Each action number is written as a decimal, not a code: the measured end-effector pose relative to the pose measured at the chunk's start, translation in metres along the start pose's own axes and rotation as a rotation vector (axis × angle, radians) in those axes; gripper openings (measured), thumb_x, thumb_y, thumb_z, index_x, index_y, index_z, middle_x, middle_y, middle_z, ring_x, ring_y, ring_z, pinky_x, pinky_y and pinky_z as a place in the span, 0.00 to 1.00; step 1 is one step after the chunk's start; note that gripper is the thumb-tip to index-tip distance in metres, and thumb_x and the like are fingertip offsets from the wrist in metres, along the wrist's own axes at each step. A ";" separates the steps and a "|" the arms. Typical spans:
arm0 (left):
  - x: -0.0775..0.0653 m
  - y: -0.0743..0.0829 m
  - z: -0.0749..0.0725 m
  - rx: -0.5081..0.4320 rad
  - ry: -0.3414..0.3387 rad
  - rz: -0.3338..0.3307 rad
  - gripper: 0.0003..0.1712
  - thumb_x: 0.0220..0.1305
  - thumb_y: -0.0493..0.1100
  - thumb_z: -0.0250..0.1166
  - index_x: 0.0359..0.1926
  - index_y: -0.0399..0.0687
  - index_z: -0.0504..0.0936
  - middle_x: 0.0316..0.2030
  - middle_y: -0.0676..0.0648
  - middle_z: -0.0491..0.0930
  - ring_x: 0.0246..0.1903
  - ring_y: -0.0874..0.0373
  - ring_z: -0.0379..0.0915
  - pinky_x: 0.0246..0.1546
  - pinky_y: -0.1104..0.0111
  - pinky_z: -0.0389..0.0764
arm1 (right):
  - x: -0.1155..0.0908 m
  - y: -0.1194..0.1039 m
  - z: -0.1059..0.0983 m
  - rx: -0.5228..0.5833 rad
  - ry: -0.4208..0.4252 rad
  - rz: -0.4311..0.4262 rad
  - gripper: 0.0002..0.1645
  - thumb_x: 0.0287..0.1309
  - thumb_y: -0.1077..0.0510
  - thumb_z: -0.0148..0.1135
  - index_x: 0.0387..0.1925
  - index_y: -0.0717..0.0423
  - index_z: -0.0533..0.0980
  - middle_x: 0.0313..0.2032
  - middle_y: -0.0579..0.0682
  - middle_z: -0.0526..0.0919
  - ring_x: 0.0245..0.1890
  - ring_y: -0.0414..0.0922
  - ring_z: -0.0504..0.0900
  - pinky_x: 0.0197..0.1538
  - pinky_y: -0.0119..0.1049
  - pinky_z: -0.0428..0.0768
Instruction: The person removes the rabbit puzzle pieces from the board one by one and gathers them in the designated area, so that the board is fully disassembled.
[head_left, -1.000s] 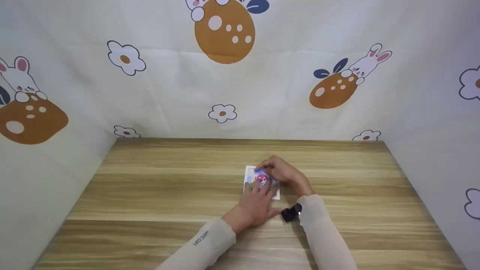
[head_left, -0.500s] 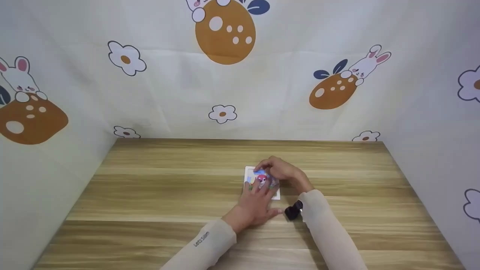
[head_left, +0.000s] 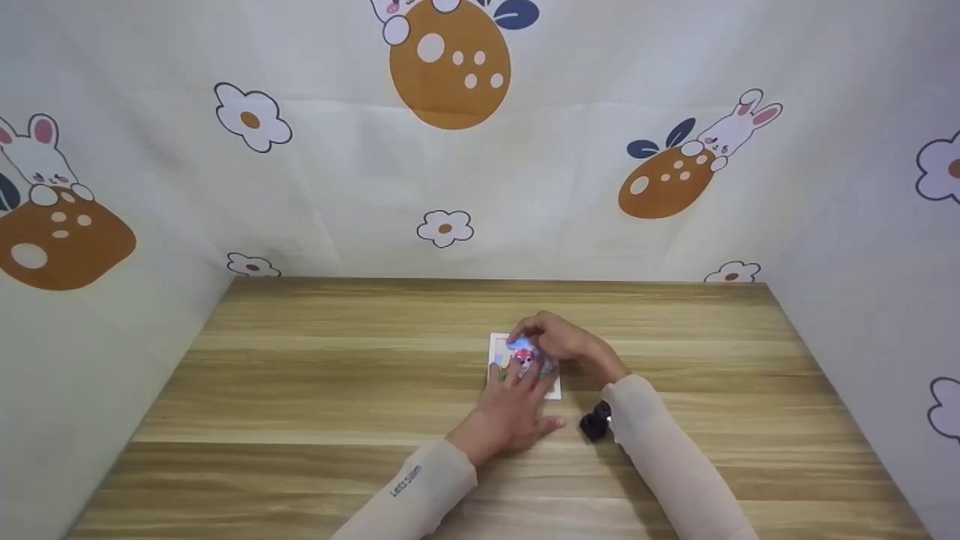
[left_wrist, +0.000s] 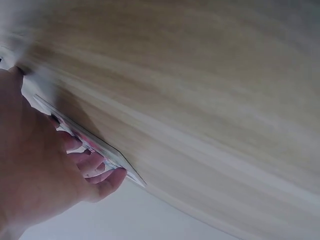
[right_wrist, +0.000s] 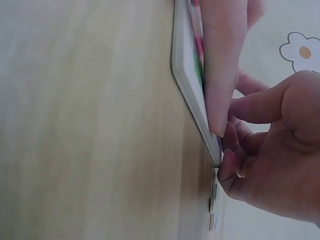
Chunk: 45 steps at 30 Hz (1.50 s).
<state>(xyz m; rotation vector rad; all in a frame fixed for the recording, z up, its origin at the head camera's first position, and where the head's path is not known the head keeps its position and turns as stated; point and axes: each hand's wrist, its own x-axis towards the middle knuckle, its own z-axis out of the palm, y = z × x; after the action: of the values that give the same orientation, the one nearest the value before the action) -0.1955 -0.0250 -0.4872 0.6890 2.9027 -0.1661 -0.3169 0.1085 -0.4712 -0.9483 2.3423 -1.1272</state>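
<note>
A small picture board point(head_left: 555, 390) with a white rim, like a tray jigsaw puzzle, lies on the wooden table and shows a pink-headed cartoon animal. My left hand point(head_left: 512, 409) rests over its near side, fingers spread and nearly straight, fingertips pressing the picture. At the far right corner, my right hand point(head_left: 561, 336) curls its fingers and thumb about the edge, covering that part. In the right wrist view, the right thumb point(right_wrist: 228, 167) sits right at the board's corner, close to the left fingers. A blue part of the picture point(head_left: 520, 343) shows beneath the right fingertips.
Several small flat pieces point(right_wrist: 213, 205) lie on the table beyond the board in the right wrist view. A black wrist device point(head_left: 596, 422) is by the right sleeve. Patterned cloth point(head_left: 360, 172) walls the table at back and sides.
The right forearm and its black wrist device have swung a little to the right while its fingers stay at the corner. The left hand holds its place on the picture.
</note>
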 end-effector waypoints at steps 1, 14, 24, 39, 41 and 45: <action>0.001 0.000 0.000 0.000 -0.005 -0.001 0.44 0.71 0.75 0.37 0.80 0.62 0.49 0.80 0.50 0.51 0.78 0.45 0.47 0.73 0.43 0.60 | 0.000 0.000 -0.001 0.008 0.000 0.004 0.25 0.57 0.79 0.42 0.46 0.67 0.83 0.49 0.64 0.85 0.45 0.52 0.80 0.48 0.34 0.76; 0.001 0.007 -0.010 -0.063 -0.059 -0.028 0.44 0.71 0.74 0.42 0.80 0.63 0.48 0.80 0.51 0.50 0.79 0.46 0.45 0.74 0.42 0.56 | -0.006 -0.002 -0.003 -0.023 0.137 0.049 0.19 0.63 0.75 0.51 0.43 0.60 0.86 0.47 0.59 0.87 0.44 0.51 0.81 0.46 0.33 0.76; 0.000 0.006 -0.024 -0.209 -0.093 -0.065 0.45 0.68 0.71 0.53 0.79 0.62 0.54 0.80 0.50 0.52 0.79 0.44 0.45 0.74 0.41 0.56 | -0.026 -0.007 -0.024 -0.001 0.291 0.126 0.18 0.69 0.66 0.56 0.54 0.52 0.84 0.52 0.57 0.86 0.46 0.49 0.83 0.49 0.39 0.82; -0.005 -0.001 -0.025 -0.358 -0.134 -0.072 0.45 0.66 0.65 0.60 0.79 0.65 0.54 0.81 0.51 0.47 0.80 0.43 0.40 0.77 0.42 0.49 | -0.068 0.025 -0.057 0.078 0.425 0.324 0.14 0.69 0.63 0.59 0.52 0.61 0.83 0.52 0.60 0.86 0.50 0.48 0.83 0.46 0.30 0.79; -0.005 -0.001 -0.026 -0.363 -0.138 -0.074 0.45 0.66 0.65 0.60 0.79 0.65 0.54 0.81 0.51 0.47 0.80 0.43 0.39 0.77 0.41 0.48 | -0.072 0.030 -0.060 0.077 0.419 0.334 0.14 0.69 0.64 0.59 0.51 0.62 0.83 0.52 0.61 0.86 0.47 0.47 0.82 0.45 0.30 0.79; -0.004 -0.002 -0.027 -0.373 -0.139 -0.074 0.45 0.66 0.65 0.61 0.79 0.64 0.54 0.81 0.51 0.47 0.80 0.42 0.40 0.76 0.40 0.48 | -0.075 0.037 -0.062 0.051 0.398 0.358 0.13 0.67 0.66 0.59 0.49 0.63 0.83 0.50 0.62 0.86 0.44 0.45 0.80 0.44 0.31 0.78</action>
<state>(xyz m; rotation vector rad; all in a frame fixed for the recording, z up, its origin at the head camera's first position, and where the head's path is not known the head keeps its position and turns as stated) -0.1960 -0.0251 -0.4599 0.4842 2.7150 0.3000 -0.3149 0.2120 -0.4601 -0.2788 2.6320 -1.3042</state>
